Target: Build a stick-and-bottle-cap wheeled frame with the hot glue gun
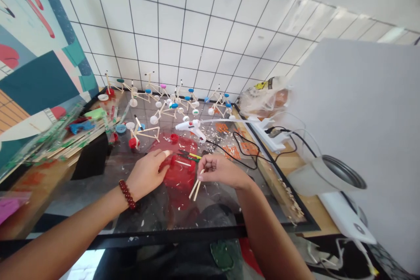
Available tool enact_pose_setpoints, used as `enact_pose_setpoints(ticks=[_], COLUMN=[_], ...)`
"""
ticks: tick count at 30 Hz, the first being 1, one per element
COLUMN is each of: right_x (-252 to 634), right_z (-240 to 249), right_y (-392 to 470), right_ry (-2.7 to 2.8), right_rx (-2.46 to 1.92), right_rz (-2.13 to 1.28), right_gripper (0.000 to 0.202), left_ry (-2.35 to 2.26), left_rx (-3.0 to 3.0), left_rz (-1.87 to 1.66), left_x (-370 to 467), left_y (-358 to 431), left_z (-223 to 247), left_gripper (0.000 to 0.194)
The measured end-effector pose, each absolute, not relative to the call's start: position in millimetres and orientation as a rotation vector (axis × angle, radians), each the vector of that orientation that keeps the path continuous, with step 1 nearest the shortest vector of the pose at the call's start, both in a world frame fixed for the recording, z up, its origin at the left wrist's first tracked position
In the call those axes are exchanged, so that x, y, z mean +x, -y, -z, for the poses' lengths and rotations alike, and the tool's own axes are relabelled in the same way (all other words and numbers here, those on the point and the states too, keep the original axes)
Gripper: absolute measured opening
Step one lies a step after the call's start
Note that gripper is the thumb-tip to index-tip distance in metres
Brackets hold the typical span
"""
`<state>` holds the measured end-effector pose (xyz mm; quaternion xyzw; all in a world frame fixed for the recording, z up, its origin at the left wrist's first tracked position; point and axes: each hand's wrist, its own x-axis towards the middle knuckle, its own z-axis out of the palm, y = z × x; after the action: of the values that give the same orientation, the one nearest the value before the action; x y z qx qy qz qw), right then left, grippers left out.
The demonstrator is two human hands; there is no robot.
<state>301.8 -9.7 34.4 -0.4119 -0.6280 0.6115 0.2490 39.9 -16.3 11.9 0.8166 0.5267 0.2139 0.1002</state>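
Observation:
My right hand (220, 170) pinches two short wooden sticks (196, 190) between thumb and fingers, their free ends pointing down toward me. To its left, my left hand (147, 174) is held with thumb and index finger apart and nothing visible between them; a beaded bracelet circles the wrist. Between the hands, two red bottle caps joined by a pale stick (183, 163) lie on a red patch (179, 180) of the table. Just beyond them are scissors with yellow and green on them (190, 155). A loose red cap (174, 138) sits farther back.
A white glue gun (193, 128) lies beyond my hands, its black cable looping right. Several stick-and-cap models (177, 100) stand at the back. Bundled sticks in plastic (75, 140) are at left. A lamp-like cylinder (324, 177) and a plastic bag (267, 96) occupy the right.

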Motion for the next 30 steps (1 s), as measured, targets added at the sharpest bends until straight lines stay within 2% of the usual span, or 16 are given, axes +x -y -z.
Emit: enact_pose_setpoints(ticks=[3,8,10,15,21,25,27,30], right_x=[304,308,306,302,308,312,315,317], right_z=[-31,-25,-23,-22,-21,-22,-23,-22], right_y=[9,7,7,5,6,7,5,0], right_ry=[1.794,1.946,1.941,1.904,1.960,1.900,1.871,1.838], right_rx=[-1.099,-1.213,-1.242,-1.252,-1.210,-1.229,-1.283,-1.385], right_rz=[-1.680,-1.521,-1.493,-1.512,-1.542,-1.643,-1.518,-1.057], right_gripper=[0.028,0.020,0.019,0.022,0.023,0.029,0.026,0.017], left_ry=[-1.571,-1.548,-1.555,-1.588,-1.609,-1.678,-1.703,-1.671], left_rx=[2.397,2.420,2.436,2.446,2.470,2.504,2.511,2.464], left_rz=[-0.692,-0.773,-0.746,-0.640,-0.647,-0.662,-0.672,-0.710], left_x=[36,47,54,64,60,47,39,32], left_y=[16,14,11,1,-2,1,1,-1], left_z=[-7,-11,-17,-22,-14,-16,-16,-13], left_gripper=[0.032,0.057,0.061,0.053,0.032,0.029,0.029,0.030])
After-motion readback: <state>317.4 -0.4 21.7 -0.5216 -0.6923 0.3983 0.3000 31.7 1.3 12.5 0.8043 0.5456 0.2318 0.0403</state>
